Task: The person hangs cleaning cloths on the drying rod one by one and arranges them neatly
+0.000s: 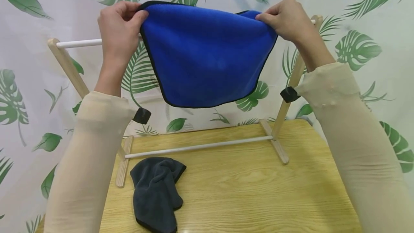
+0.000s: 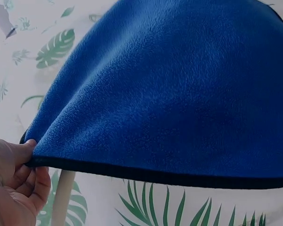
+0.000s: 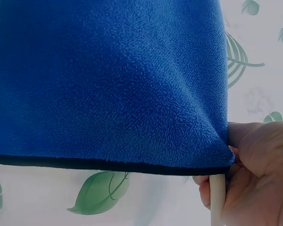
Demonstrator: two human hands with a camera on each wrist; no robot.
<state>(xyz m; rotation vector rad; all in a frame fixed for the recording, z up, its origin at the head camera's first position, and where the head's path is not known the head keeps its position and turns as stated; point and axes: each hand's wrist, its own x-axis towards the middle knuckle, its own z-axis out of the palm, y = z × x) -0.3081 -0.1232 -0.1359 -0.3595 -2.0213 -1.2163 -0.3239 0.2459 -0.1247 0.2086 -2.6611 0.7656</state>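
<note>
A blue plush towel [image 1: 210, 56] with black edging hangs spread between both hands, in front of the rack's upper white bar [image 1: 81, 43]. My left hand [image 1: 119, 28] pinches its upper left corner between thumb and fingers. At the upper right, my right hand [image 1: 286, 19] pinches the other side, where a bit of the edge folds back. Each wrist view shows the pinched corner close up, the left hand [image 2: 19, 176] at the left and the right hand [image 3: 259, 165] at the right. Most of the upper bar is hidden behind the towel.
A crumpled dark grey towel [image 1: 156, 193] lies on the wooden table [image 1: 252, 190], near the rack's left foot [image 1: 124, 168]. The rack's lower white bar [image 1: 200, 146] runs across the table's back. Behind stands a leaf-patterned backdrop [image 1: 29, 56].
</note>
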